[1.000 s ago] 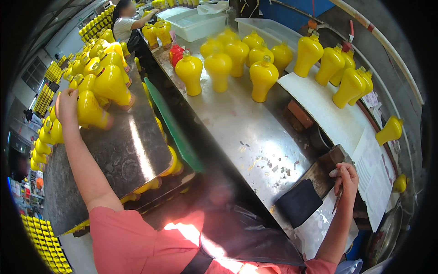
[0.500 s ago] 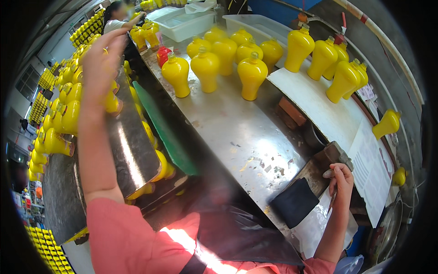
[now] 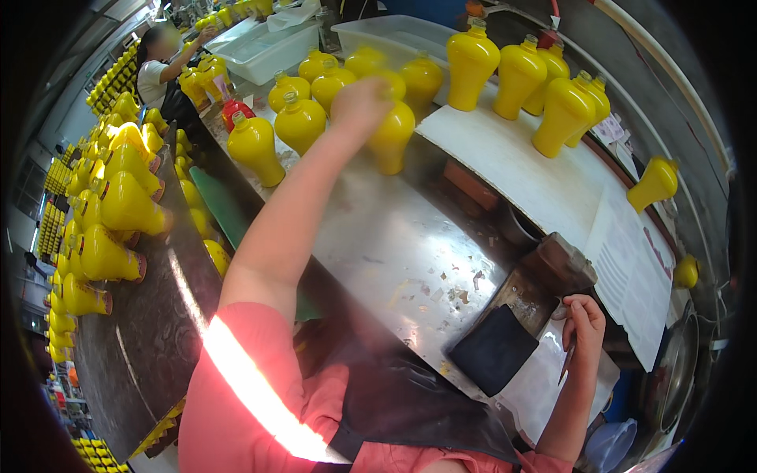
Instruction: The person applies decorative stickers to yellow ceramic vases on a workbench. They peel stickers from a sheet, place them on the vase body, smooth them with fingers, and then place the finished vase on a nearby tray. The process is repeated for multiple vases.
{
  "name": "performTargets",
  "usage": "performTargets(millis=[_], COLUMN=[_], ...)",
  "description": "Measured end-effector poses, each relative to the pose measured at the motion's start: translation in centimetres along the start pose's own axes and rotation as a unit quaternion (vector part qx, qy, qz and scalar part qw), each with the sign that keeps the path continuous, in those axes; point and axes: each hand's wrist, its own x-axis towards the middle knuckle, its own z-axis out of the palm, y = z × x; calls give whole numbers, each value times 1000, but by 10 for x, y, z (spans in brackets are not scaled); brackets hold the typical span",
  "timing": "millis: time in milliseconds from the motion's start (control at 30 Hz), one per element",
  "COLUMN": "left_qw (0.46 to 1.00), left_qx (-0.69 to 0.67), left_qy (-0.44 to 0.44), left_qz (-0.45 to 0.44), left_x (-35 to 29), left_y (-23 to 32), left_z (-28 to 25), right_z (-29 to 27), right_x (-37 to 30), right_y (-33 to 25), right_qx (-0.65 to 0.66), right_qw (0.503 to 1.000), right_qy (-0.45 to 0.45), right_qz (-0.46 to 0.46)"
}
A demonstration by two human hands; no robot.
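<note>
My left hand (image 3: 361,106) reaches across the metal table (image 3: 371,236) to the neck of a glossy yellow bottle (image 3: 392,143) at the front of a group. Its fingers are blurred and partly hidden, so I cannot tell whether they grip the neck. At the lower right, my right hand (image 3: 585,322) is closed around a thin, dark, pointed tool (image 3: 567,363). A pale rounded end shows by the fingers; its exact kind is unclear. Beneath that hand lies white paper or plastic film (image 3: 530,388), and beside it a folded black cloth (image 3: 494,349).
More yellow bottles (image 3: 473,67) stand on a white board (image 3: 505,154) at the right. White plastic tubs (image 3: 264,55) sit at the back near another person (image 3: 154,79). Many yellow bottles lie on a dark surface (image 3: 150,339) at left. Dark flakes (image 3: 449,293) litter the metal table.
My left hand has swung from the upper left, over the dark surface, rightward to the bottles on the metal table. My view has shifted slightly. The right hand keeps hold of the tool.
</note>
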Motion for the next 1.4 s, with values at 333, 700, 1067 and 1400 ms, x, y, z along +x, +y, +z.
performTargets(millis=[333,700,1067,1400], left_qw=[993,798,895,719], left_qx=[-50,-435,-336,-544], left_qy=[46,-391,-183,-431], left_qz=[95,141,230,-34], left_x=[-60,-96,-201,-262], left_y=[81,225,270,231], left_z=[-60,-89,84,75], right_z=[14,18,28,40], right_x=[-16,-47,-44,-68], right_y=[-6,-12,33,27], right_qx=[40,2,-51,-255], right_qw=[999,999,997,946], right_qy=[-22,-16,62,182], right_qz=[2,-32,15,-83])
